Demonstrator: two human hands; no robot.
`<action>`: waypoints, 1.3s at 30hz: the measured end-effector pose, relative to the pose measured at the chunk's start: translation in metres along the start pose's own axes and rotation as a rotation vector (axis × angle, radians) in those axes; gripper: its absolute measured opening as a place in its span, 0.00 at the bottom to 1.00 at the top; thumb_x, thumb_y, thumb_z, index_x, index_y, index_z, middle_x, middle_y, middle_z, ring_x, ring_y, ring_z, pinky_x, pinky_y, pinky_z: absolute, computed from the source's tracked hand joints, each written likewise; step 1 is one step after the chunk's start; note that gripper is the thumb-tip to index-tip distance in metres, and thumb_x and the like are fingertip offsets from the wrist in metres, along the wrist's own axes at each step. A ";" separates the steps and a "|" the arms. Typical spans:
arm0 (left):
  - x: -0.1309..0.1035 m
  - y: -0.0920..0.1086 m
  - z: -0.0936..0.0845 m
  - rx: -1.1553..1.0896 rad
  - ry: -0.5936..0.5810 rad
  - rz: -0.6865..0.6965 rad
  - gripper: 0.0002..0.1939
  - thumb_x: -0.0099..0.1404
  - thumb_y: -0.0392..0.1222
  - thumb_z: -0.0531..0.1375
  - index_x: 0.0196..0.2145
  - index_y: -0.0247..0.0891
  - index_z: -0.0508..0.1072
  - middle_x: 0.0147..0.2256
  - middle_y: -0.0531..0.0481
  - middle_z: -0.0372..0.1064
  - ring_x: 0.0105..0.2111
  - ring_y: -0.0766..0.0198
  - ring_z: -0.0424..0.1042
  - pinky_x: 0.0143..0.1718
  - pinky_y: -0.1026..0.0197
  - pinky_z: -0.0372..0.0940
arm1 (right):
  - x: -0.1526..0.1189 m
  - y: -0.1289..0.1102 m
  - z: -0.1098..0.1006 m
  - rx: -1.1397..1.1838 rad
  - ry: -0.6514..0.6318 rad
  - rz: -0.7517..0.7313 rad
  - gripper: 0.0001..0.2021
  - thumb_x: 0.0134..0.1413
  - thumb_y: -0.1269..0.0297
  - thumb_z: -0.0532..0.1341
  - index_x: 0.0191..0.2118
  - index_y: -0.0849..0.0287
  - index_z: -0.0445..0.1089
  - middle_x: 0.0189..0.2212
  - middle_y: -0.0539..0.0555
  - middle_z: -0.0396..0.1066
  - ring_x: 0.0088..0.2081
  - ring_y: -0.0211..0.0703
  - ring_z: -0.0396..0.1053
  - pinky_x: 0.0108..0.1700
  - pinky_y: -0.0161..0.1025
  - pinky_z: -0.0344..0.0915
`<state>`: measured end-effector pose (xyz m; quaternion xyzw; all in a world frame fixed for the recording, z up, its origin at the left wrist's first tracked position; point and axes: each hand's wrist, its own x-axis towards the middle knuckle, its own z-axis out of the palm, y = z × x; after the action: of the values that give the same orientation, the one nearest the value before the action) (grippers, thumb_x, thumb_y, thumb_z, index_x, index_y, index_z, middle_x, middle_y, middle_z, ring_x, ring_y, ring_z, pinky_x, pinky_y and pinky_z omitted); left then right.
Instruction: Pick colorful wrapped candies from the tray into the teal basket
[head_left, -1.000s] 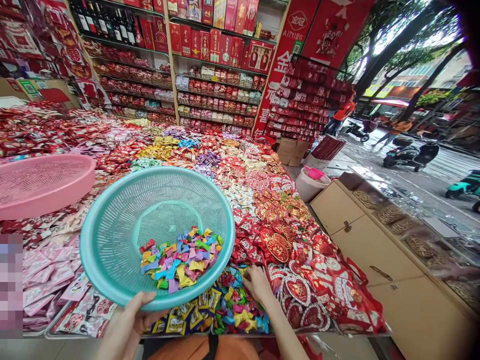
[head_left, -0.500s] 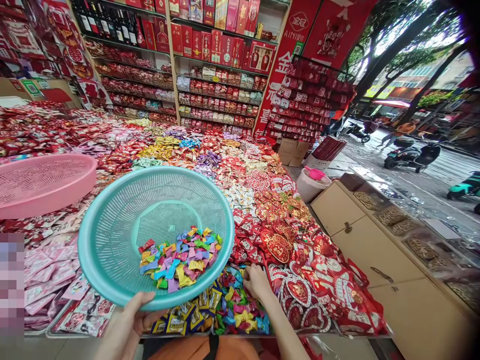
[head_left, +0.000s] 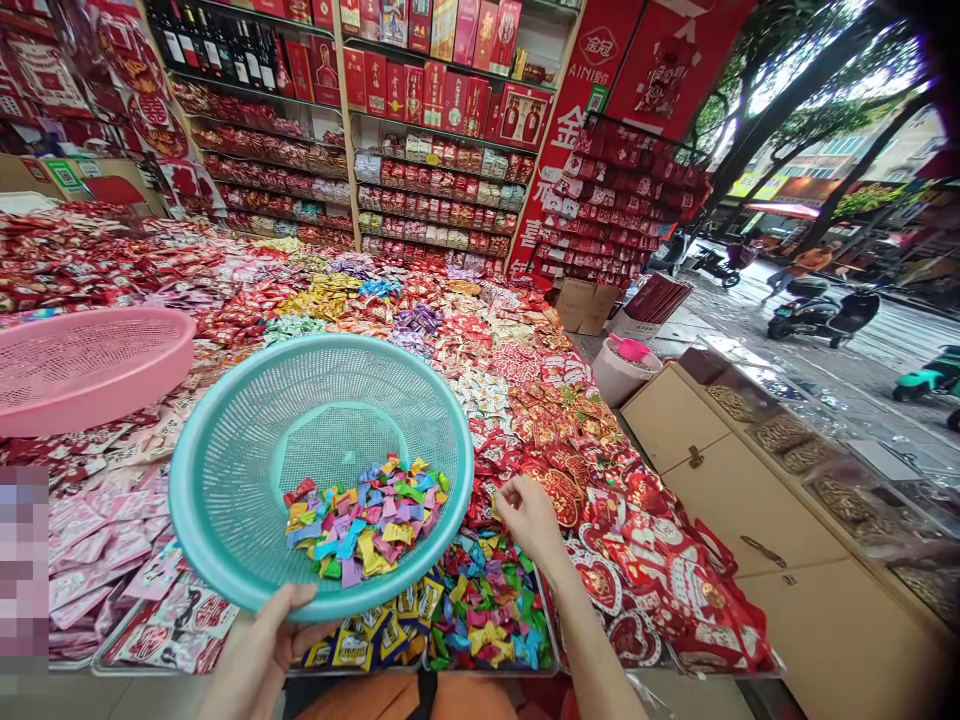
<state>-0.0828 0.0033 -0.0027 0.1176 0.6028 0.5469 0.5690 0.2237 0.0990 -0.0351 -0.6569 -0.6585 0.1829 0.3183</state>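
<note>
My left hand (head_left: 270, 635) grips the near rim of a round turquoise plastic basket (head_left: 225, 550), thumb over the edge. The basket tilts toward me, and a heap of small twist-wrapped candies (head_left: 367, 535) in many colours lies at its near right side. My right hand (head_left: 529, 515) is pinched closed just right of the basket, with a small yellowish wrapped candy, mostly hidden, at its fingertips. Under that hand is a tray compartment of the same bright candies (head_left: 487, 610). Blue-and-yellow packets (head_left: 360, 640) lie left of it, partly under the basket.
A pink basket (head_left: 97, 400) rests on the sweets at left. Red heart-shaped packets (head_left: 600, 580) lie right of my right hand. Beyond stand stocked shelves (head_left: 442, 180). A tan cabinet (head_left: 750, 500) and a white bucket (head_left: 626, 370) are at right, with parked scooters (head_left: 825, 312) outside.
My right hand has risen from the candy pile and moved up and slightly right, fingers pinched. The turquoise basket has shifted slightly right with my left hand still on its rim.
</note>
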 end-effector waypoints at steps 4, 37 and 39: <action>-0.006 0.002 0.005 0.006 0.003 -0.013 0.13 0.45 0.35 0.70 0.30 0.34 0.75 0.36 0.45 0.77 0.35 0.51 0.76 0.34 0.51 0.74 | 0.014 -0.038 0.002 0.272 0.050 -0.020 0.09 0.53 0.63 0.58 0.24 0.57 0.65 0.25 0.49 0.65 0.30 0.40 0.63 0.34 0.36 0.59; 0.003 -0.005 -0.002 -0.015 0.026 0.050 0.09 0.44 0.34 0.69 0.26 0.35 0.75 0.33 0.47 0.77 0.32 0.54 0.76 0.31 0.55 0.74 | -0.047 0.059 0.042 -0.276 -0.339 0.182 0.04 0.53 0.72 0.59 0.31 0.59 0.72 0.33 0.55 0.72 0.39 0.45 0.68 0.39 0.35 0.58; 0.003 -0.005 -0.003 -0.014 0.030 0.051 0.10 0.44 0.35 0.69 0.27 0.35 0.76 0.33 0.47 0.77 0.32 0.54 0.76 0.31 0.54 0.75 | -0.052 0.060 0.042 -0.309 -0.404 0.181 0.06 0.55 0.72 0.58 0.34 0.60 0.73 0.36 0.57 0.72 0.42 0.47 0.68 0.41 0.35 0.58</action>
<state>-0.0837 0.0018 -0.0089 0.1206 0.6044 0.5670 0.5465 0.2375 0.0596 -0.1143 -0.7042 -0.6673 0.2352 0.0586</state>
